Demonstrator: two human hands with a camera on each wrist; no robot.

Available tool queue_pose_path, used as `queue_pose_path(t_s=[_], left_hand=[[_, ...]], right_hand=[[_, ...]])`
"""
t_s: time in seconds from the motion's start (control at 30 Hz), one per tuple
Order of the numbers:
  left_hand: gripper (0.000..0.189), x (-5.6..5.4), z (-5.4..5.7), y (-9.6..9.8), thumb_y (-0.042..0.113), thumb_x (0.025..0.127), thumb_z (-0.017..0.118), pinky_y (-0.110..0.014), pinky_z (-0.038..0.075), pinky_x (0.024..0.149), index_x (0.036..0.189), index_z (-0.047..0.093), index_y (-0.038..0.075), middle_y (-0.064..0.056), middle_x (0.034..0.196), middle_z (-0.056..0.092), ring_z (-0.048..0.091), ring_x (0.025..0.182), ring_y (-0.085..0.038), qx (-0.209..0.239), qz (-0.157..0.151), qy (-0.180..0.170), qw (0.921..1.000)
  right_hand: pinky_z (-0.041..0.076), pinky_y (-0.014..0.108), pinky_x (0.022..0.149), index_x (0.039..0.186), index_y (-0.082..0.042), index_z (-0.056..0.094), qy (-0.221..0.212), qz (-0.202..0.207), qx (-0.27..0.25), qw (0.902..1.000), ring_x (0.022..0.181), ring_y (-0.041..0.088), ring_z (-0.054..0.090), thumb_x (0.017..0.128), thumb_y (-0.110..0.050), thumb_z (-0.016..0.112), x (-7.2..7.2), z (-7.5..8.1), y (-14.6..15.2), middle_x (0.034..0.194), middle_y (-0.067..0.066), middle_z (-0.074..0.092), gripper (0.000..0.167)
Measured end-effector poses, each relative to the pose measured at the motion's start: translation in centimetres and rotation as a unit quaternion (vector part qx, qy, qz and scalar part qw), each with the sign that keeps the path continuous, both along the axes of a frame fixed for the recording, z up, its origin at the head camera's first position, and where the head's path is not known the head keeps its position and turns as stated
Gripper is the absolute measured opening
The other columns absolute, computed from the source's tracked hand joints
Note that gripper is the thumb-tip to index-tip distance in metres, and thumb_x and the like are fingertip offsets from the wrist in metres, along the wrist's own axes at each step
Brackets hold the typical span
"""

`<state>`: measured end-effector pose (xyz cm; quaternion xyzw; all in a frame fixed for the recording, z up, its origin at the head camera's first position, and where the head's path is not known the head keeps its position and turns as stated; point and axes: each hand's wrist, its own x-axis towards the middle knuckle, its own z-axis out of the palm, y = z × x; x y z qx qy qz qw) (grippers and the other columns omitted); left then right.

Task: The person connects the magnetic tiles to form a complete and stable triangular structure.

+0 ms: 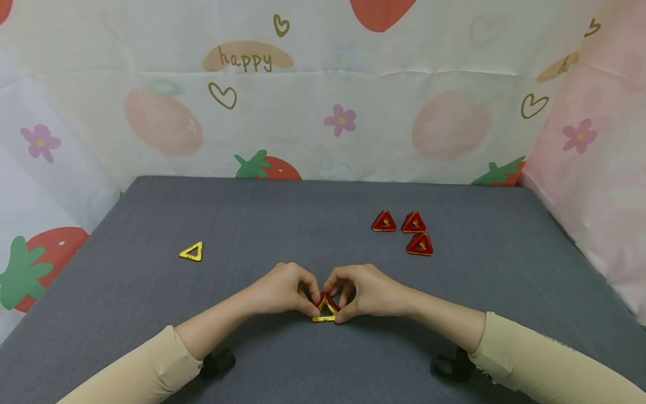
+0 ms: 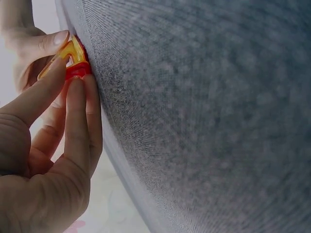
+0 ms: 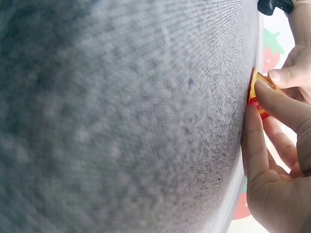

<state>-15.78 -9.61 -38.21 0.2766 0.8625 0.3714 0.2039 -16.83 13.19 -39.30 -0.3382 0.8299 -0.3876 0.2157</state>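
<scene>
Near the front middle of the table, both hands meet at one small triangular piece. A yellow triangle frame [image 1: 323, 319] lies against a red triangle [image 1: 332, 303], seen edge-on in the wrist views. The left hand [image 1: 287, 289] pinches its left side, thumb on the yellow frame [image 2: 73, 52] and fingertips at the red triangle [image 2: 78, 71]. From the other side the right hand [image 1: 370, 290] pinches it too, thumb on the yellow and fingers at the red edge. The fingers partly cover the piece, so whether the two parts are fully joined cannot be told.
Another yellow triangle frame [image 1: 192, 252] lies at the left of the grey table [image 1: 282, 219]. Back right are three red triangles [image 1: 383, 221] with gold edges, two of them close together. A printed curtain [image 1: 313, 129] stands along the table's back edge.
</scene>
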Motion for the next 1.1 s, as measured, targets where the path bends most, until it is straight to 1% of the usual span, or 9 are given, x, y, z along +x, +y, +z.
queue_pose_path(t_s=[0.17, 0.43, 0.77, 0.83, 1.0, 1.1], left_hand=[[0.012, 0.04, 0.00, 0.02, 0.010, 0.075, 0.084, -0.017, 0.052, 0.059, 0.078, 0.073, 0.008, -0.003, 0.078, 0.075, 0.066, 0.065, -0.002, 0.005, 0.000, -0.008, 0.9999], [0.013, 0.03, -0.03, 0.12, 0.010, 0.074, 0.085, -0.018, 0.051, 0.058, 0.076, 0.072, 0.009, -0.002, 0.076, 0.075, 0.064, 0.063, -0.001, 0.001, -0.003, -0.002, 1.0000], [0.012, 0.00, -0.03, 0.13, 0.009, 0.074, 0.085, -0.018, 0.052, 0.059, 0.077, 0.073, 0.010, -0.001, 0.078, 0.075, 0.065, 0.065, -0.002, 0.004, -0.007, -0.003, 1.0000], [0.012, -0.05, -0.07, 0.12, 0.009, 0.074, 0.085, -0.018, 0.052, 0.059, 0.078, 0.073, 0.010, -0.002, 0.079, 0.075, 0.066, 0.065, -0.001, 0.005, -0.009, -0.004, 0.9999], [0.012, -0.10, -0.14, 0.12, 0.008, 0.074, 0.085, -0.018, 0.053, 0.059, 0.078, 0.073, 0.010, -0.002, 0.080, 0.075, 0.066, 0.065, -0.001, 0.008, -0.012, -0.003, 0.9999], [0.012, -0.06, -0.11, 0.14, 0.009, 0.074, 0.084, -0.018, 0.053, 0.059, 0.079, 0.073, 0.009, -0.003, 0.080, 0.075, 0.065, 0.064, -0.001, 0.008, -0.012, -0.004, 0.9999]], right_hand=[[0.057, 0.022, 0.070, 0.111, -0.020, 0.069, -0.003, 0.005, -0.003, 1.0000, 0.079, 0.005, 0.067, 0.074, -0.015, 0.087, -0.03, 0.02, 0.01, 0.100, -0.001, 0.071, 0.041], [0.056, 0.023, 0.069, 0.112, -0.021, 0.070, -0.015, 0.010, -0.010, 0.9998, 0.078, 0.006, 0.067, 0.076, -0.014, 0.086, -0.04, -0.05, 0.04, 0.106, -0.001, 0.071, 0.040], [0.056, 0.023, 0.068, 0.114, -0.021, 0.069, -0.013, 0.012, -0.011, 0.9998, 0.078, 0.005, 0.067, 0.076, -0.013, 0.085, 0.08, 0.09, 0.04, 0.109, 0.001, 0.068, 0.041], [0.056, 0.023, 0.067, 0.114, -0.021, 0.069, -0.012, 0.011, -0.008, 0.9998, 0.077, 0.005, 0.067, 0.076, -0.013, 0.085, 0.08, 0.11, 0.02, 0.104, 0.001, 0.069, 0.042], [0.054, 0.022, 0.063, 0.114, -0.023, 0.070, -0.016, 0.009, 0.001, 0.9998, 0.073, 0.007, 0.067, 0.076, -0.015, 0.085, 0.03, 0.13, 0.02, 0.086, 0.001, 0.072, 0.042], [0.053, 0.022, 0.063, 0.114, -0.024, 0.070, -0.017, 0.009, 0.005, 0.9998, 0.073, 0.007, 0.067, 0.076, -0.016, 0.085, -0.01, 0.11, 0.08, 0.083, 0.000, 0.073, 0.042]])
